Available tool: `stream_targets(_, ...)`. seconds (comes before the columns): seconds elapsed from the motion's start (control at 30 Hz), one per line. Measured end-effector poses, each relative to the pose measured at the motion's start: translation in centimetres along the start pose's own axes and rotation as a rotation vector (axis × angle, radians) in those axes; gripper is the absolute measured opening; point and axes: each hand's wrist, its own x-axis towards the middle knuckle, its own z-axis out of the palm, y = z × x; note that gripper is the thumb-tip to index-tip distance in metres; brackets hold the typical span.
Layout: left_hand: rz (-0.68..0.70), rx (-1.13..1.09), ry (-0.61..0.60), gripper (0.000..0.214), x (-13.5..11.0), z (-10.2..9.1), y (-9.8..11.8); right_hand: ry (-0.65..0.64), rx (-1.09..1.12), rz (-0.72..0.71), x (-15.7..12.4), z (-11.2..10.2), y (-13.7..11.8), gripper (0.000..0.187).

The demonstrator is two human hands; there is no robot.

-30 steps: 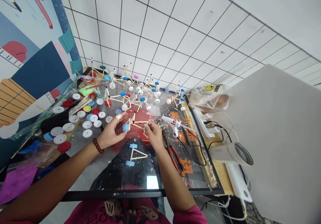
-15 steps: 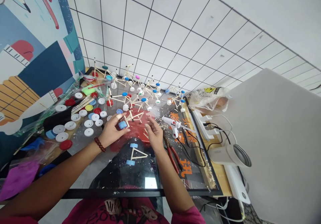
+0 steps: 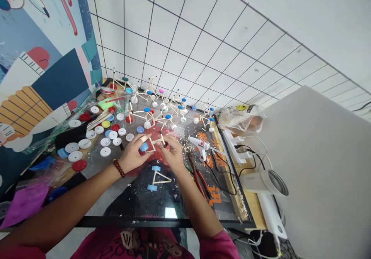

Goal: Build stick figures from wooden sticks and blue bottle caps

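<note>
Between both hands, above the glass tabletop (image 3: 139, 205), is a small wooden-stick frame (image 3: 153, 147) with a light-blue bottle cap (image 3: 143, 147) at its left side. My left hand (image 3: 133, 154) is closed on the left end of this frame, by the cap. At the right end, my right hand (image 3: 174, 154) pinches the frame close to a dark-tipped stick (image 3: 162, 138); its fingertips partly hide the join. Below the hands lies a triangular stick frame (image 3: 162, 181) with two light-blue caps, touched by neither hand.
White, red and blue bottle caps (image 3: 106, 151) lie at left. Several finished stick-and-cap models (image 3: 147, 114) stand along the back. A white glue gun (image 3: 199, 146), red-handled pliers (image 3: 199, 179) and cords lie at right. Wood scraps, a power strip (image 3: 234, 147) and a white cup-shaped container (image 3: 265, 181) are beyond.
My right hand has moved left and closed onto the stick frame. The frame has turned in my left hand. The camera view has shifted slightly.
</note>
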Motion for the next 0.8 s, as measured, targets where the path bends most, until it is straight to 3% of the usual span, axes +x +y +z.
stream_targets(0.17,-0.187,-0.244,-0.029,0.058,0.1,0.3,-0.6,0.028,0.012,0.065,0.0,0.0,-0.5,0.024)
stream_targets(0.23,-0.275,-0.382,-0.006,0.064,0.2,0.5,-0.9,0.050,0.001,0.133,-0.3,-0.3,-0.3,0.022)
stream_targets(0.33,-0.345,-0.520,0.026,0.070,0.3,0.6,-1.1,-0.016,0.005,0.246,-0.7,-0.3,0.2,0.017)
stream_targets(0.47,-0.367,-0.677,-0.044,0.073,0.2,0.4,-1.1,-0.113,0.152,0.380,-0.4,0.6,0.3,0.022)
stream_targets(0.63,-0.383,-0.729,-0.042,0.074,0.3,0.3,-1.1,-0.129,0.409,0.554,0.4,2.0,-1.1,0.033)
stream_targets(0.8,-0.323,-0.658,-0.013,0.069,0.1,0.6,-1.2,-0.041,0.549,0.693,0.5,3.0,-2.3,0.038)
